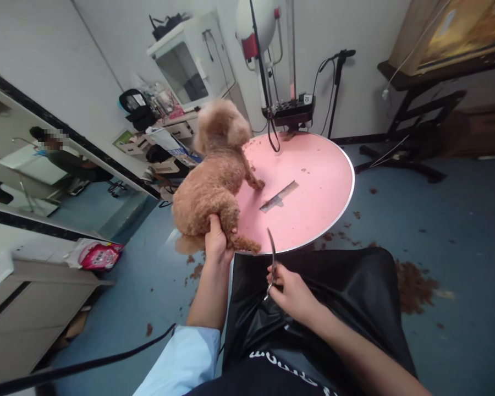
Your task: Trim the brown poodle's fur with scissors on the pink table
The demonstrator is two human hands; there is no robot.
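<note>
Right now, the curly brown dog stands at the near left of the pink table, its hind leg in the closed grip of the left hand. That leg stretches rightward, the paw ending just left of the curved scissors, whose long axis runs from near to far, across the leg's line. The right hand, fingers curled about the handles, is nearer the paw; whether the blades are parted, I can't tell. White lettering on the dark clothing appears upside down; the pink packet's print is too blurred.
</note>
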